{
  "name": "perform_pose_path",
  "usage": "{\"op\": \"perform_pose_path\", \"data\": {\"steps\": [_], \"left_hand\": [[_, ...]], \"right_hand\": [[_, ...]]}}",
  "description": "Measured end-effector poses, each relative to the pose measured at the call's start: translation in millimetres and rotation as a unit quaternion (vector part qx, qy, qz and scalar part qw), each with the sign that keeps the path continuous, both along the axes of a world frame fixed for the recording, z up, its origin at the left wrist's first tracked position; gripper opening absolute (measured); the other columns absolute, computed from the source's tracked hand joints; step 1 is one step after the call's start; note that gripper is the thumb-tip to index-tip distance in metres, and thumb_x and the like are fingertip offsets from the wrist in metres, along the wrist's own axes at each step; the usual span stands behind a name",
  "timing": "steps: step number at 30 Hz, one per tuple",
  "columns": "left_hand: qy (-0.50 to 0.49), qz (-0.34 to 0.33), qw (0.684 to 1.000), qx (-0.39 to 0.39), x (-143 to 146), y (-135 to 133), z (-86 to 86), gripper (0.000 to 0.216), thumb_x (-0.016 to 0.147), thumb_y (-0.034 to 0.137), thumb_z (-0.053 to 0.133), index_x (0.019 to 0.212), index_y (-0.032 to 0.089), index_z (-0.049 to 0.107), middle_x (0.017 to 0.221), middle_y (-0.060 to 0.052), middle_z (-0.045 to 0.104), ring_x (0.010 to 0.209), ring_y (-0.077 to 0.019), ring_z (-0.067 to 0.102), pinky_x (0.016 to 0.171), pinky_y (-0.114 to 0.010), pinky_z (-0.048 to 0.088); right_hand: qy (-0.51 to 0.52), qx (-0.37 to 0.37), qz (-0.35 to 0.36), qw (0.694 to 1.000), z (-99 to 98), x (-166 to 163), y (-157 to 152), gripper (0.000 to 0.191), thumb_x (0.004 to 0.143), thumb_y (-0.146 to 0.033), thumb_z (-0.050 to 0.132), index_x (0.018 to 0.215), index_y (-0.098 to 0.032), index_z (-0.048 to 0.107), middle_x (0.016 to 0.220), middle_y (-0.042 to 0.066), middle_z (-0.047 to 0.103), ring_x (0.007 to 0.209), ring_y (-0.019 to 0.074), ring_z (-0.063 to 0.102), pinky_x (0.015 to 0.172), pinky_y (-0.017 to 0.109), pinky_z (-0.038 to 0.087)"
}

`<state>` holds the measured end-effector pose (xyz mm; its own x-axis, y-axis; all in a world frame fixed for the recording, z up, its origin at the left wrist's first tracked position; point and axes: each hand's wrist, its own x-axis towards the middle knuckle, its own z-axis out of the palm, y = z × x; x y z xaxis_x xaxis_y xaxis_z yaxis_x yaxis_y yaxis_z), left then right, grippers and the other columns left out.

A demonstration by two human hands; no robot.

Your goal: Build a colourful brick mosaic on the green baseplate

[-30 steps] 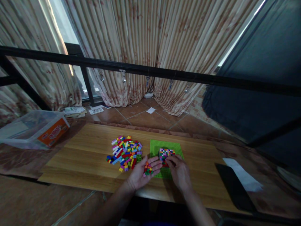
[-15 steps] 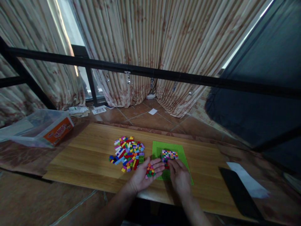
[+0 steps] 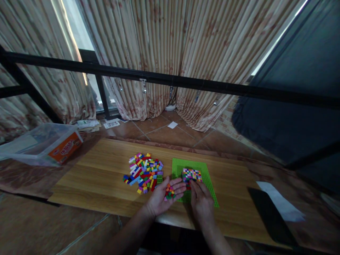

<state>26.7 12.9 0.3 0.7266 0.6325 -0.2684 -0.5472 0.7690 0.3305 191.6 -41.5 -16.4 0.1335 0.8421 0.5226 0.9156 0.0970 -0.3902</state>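
Observation:
My left hand (image 3: 160, 199) is palm up with its fingers stretched out, holding a small heap of toy bricks (image 3: 170, 191) in orange, green, red and pink. Just right of its fingertips, a block built of many-coloured bricks (image 3: 191, 173) stands on a green studded baseplate (image 3: 178, 165). My right hand (image 3: 202, 200) is closed in a pinch at the near side of this block. Whatever its fingertips grip is hidden. Left of my left hand lies a loose pile of mixed bricks (image 3: 145, 170), with a dark green-studded brick (image 3: 159, 178) at its right edge.
The wooden table (image 3: 101, 177) carries all the bricks. A clear plastic bin (image 3: 50, 145) with an orange label stands beyond its left end. At the right lie a black flat object (image 3: 268, 216) and a white sheet (image 3: 281, 203). A black metal rail (image 3: 170, 79) crosses before curtains.
My right hand has shifted very slightly, its fingers staying pinched at the block's near side. The left hand with its bricks has held almost still.

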Motion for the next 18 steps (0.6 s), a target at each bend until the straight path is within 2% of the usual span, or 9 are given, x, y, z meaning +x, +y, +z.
{"op": "perform_pose_path", "data": {"steps": [7,18], "left_hand": [[-0.010,-0.002,1.000,-0.005,-0.7,-0.4,-3.6,0.043,0.089,0.040,0.042,0.113,0.008,0.058,0.115,-0.017,0.061,0.104,-0.0220,0.058,0.094,-0.034,0.037],[0.010,0.006,1.000,0.002,0.2,-0.3,-0.1,0.045,0.090,0.042,0.040,0.111,0.006,0.059,0.115,-0.017,0.061,0.108,-0.0235,0.056,0.095,-0.034,0.037]], "right_hand": [[-0.011,0.003,-0.006,1.000,-0.6,-1.0,0.5,0.034,0.091,-0.022,0.035,0.112,-0.016,0.062,0.102,0.013,0.063,0.099,0.0235,0.056,0.086,0.040,0.047],[-0.022,0.022,0.002,1.000,-8.0,0.6,2.9,0.036,0.092,-0.022,0.032,0.112,-0.014,0.062,0.101,0.014,0.063,0.099,0.0238,0.057,0.086,0.041,0.048]]}}
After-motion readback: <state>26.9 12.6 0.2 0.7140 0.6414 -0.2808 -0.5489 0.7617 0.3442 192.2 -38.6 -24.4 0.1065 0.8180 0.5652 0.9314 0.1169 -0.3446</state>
